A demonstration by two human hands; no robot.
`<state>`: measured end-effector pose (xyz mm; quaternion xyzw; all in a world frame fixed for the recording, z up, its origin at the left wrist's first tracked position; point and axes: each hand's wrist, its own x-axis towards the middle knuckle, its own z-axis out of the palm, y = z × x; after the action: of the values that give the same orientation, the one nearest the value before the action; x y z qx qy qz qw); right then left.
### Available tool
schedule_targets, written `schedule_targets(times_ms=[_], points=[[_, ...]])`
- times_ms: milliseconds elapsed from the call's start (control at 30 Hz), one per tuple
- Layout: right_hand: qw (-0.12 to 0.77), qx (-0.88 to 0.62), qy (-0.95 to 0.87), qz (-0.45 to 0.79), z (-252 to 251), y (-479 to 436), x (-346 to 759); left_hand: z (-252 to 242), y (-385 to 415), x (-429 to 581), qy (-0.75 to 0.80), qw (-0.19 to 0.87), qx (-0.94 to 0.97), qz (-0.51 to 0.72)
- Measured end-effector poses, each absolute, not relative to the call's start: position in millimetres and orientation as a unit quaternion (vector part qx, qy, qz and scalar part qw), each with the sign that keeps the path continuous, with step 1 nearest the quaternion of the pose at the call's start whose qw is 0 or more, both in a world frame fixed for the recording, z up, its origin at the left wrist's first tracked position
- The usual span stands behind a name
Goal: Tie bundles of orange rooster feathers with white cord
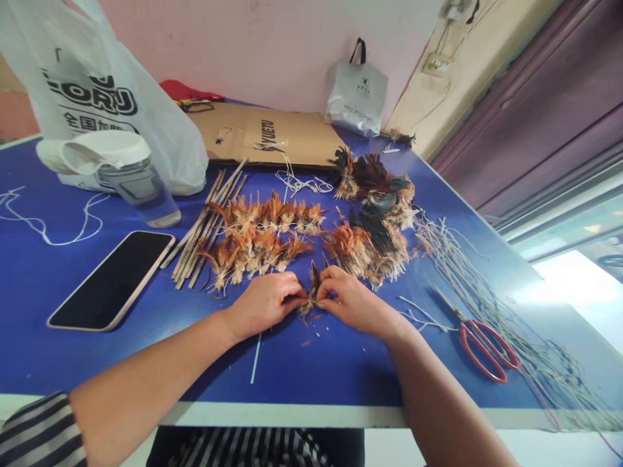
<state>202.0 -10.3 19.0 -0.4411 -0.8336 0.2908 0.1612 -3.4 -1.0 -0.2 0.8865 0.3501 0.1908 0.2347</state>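
Head view: at the left of the blue worktop (321,383), a phone (114,282) lies apart, seemingly to leave room. Sticks (207,224) lie loosely bundled beside feather rows (253,213), probably spread out to stay sorted. The left hand (265,301) and right hand (355,301), fingers nearly closed, pinch a small feather tuft (314,285) from either side, seemingly steadying it. Behind the right hand are heaped feathers (350,250); further right, scissors (463,319) and loose cords (549,363), presumably within easy reach.
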Motion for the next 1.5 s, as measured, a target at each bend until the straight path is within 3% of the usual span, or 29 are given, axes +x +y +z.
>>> schedule_targets(times_ms=[433, 633, 1500], points=[[0.145, -0.437, -0.85, 0.258, 16.6, -10.9, 199.1, -2.0, -8.0, 2.3, 0.353, 0.159, 0.904, 0.183], [0.181, -0.447, -0.828, 0.287, 20.3, -10.8, 201.5, -2.5, -7.6, 1.6, 0.36, 0.174, 0.899, 0.181], [0.146, -0.439, -0.841, 0.282, 18.6, -11.1, 202.1, -3.2, -8.7, 0.6, 0.364, 0.187, 0.893, 0.189]])
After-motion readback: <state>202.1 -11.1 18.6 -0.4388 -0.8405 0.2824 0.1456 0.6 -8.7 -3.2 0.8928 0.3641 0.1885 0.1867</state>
